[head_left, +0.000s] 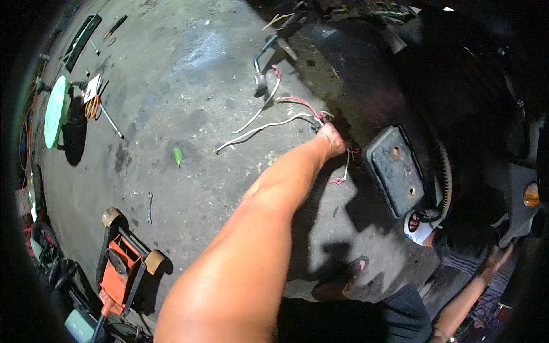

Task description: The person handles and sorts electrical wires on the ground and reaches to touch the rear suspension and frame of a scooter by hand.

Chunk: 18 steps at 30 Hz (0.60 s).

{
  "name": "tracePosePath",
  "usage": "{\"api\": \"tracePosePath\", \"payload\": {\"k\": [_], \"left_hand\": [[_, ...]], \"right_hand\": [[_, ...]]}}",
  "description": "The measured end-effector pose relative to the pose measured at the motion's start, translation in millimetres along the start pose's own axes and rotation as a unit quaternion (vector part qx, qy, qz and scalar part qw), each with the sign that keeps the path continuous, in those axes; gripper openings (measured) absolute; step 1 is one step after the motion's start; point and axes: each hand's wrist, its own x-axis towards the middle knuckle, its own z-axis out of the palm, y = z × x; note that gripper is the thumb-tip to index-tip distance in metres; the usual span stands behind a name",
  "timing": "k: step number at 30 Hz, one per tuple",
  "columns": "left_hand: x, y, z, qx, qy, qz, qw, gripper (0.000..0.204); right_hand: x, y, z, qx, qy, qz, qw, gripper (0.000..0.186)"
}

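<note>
- At the head view's centre, my left hand (331, 140) has its fingers clamped on red and white wires (319, 118), over the concrete floor (211, 194).
- Right of it: a dark rectangular panel (393, 174).
- Far right, I cannot tell my right hand's (499, 261) finger state.

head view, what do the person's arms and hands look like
The left arm is bare, with no sleeve in view, and narrows toward its far end; no watch, bracelet or glove shows on it or on the left hand. The forearm at lower right, probably the right one, also shows no sleeve; finer details are unclear.
</note>
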Motion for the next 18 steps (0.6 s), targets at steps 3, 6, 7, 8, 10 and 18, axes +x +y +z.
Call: {"api": "tracePosePath", "payload": {"k": [3,6,7,8,10,18], "left_hand": [[0.1,8.6,-45.4,-0.068,-0.467,0.021,0.881,0.021],[-29.3,15.6,-45.2,-0.048,-0.203,0.051,0.977,0.015],[-27.4,13.9,-47.3,-0.044,-0.218,0.041,0.974,0.015],[-18.7,10.6,-51.3,-0.043,-0.218,0.040,0.974,0.015],[13.2,6.6,-45.8,-0.058,-0.472,0.005,0.880,0.025],[16.8,-4.0,-19.6,-0.045,-0.367,-0.118,0.922,0.028]], "right_hand": [[2.7,-18.3,36.3,-0.219,0.084,-0.020,0.972,0.060],[12.4,-55.9,83.8,-0.298,0.065,-0.069,0.950,0.064],[15.6,-60.1,90.3,-0.225,0.082,0.012,0.971,0.064],[19.0,-62.4,94.1,-0.149,0.097,0.092,0.980,0.064],[18.3,-31.8,24.7,-0.280,0.070,-0.021,0.957,0.061],[5.0,-51.2,71.7,-0.145,0.135,0.082,0.977,0.061]]}}
